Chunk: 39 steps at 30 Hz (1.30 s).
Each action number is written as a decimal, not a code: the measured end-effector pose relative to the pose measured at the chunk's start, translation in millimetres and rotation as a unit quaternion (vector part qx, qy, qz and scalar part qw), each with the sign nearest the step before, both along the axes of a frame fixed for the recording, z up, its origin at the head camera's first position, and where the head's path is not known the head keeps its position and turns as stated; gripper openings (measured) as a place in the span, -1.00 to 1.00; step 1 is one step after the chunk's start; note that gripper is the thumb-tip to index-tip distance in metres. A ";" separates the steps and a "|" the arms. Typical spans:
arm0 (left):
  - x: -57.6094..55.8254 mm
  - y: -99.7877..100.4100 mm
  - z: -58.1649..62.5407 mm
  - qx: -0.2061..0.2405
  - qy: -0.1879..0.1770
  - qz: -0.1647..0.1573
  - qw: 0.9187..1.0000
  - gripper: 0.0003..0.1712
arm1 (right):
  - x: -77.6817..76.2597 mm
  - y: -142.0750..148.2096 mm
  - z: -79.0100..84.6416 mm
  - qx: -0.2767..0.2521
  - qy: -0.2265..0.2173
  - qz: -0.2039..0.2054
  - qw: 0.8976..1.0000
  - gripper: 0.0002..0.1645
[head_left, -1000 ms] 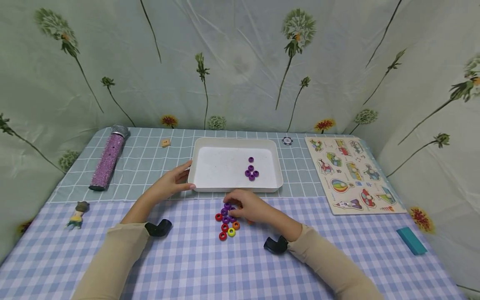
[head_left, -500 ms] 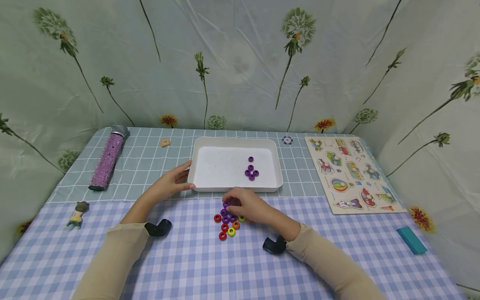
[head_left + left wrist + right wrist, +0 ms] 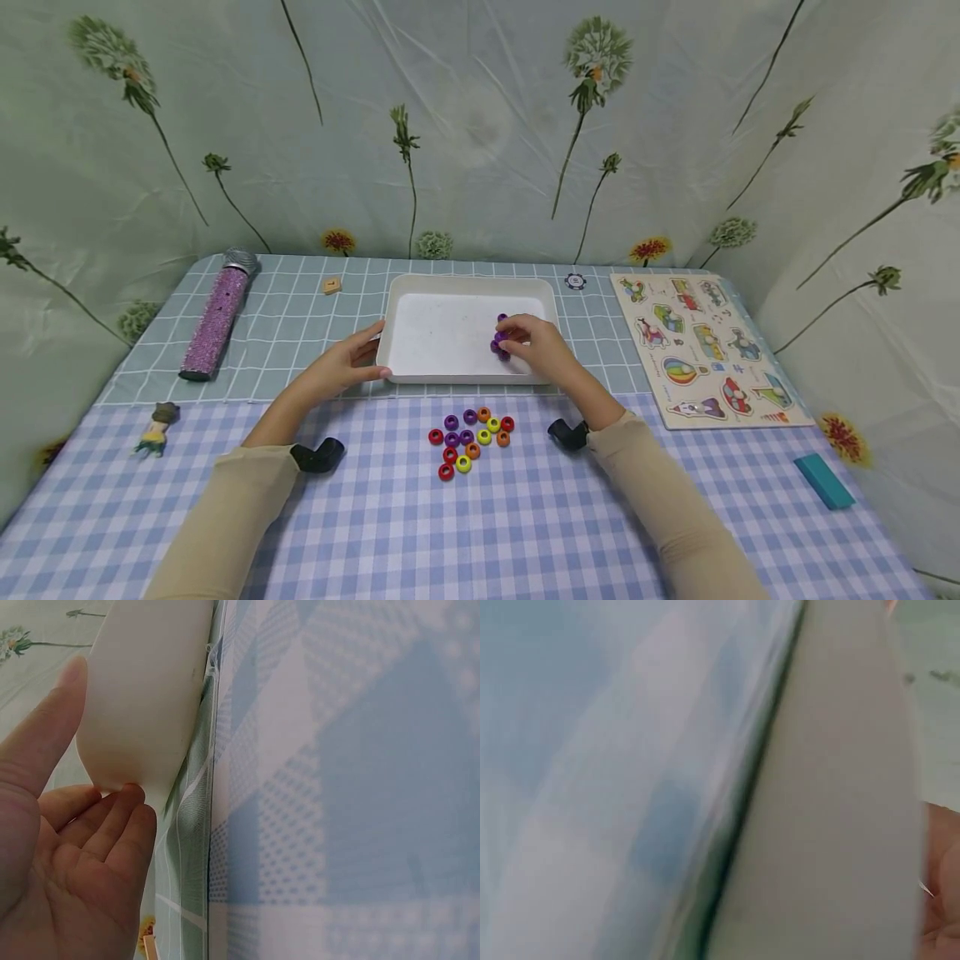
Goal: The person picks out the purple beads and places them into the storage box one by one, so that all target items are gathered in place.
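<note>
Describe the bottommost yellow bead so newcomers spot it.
Below the white tray in the head view, find loose beads on the checked cloth. At the cluster's bottom, right of the lowest red bead, sits the yellow bead; two other yellow beads sit together higher.

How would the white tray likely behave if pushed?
The white tray is probably stiff: its walls stand without sagging. Broad and low, it would likely slide rather than tip. Rounded purple beads inside might roll.
</note>
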State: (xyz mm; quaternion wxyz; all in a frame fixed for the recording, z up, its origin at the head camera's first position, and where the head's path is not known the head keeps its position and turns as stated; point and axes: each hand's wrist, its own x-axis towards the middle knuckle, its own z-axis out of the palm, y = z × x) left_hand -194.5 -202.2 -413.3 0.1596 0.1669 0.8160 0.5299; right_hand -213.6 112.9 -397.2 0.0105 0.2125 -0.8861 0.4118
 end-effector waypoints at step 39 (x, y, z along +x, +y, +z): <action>1.5 0.2 0.7 0.002 0.009 -0.003 1.000 -0.01 | 64.8 -18.6 -12.8 0.037 -0.044 0.207 0.977 -0.66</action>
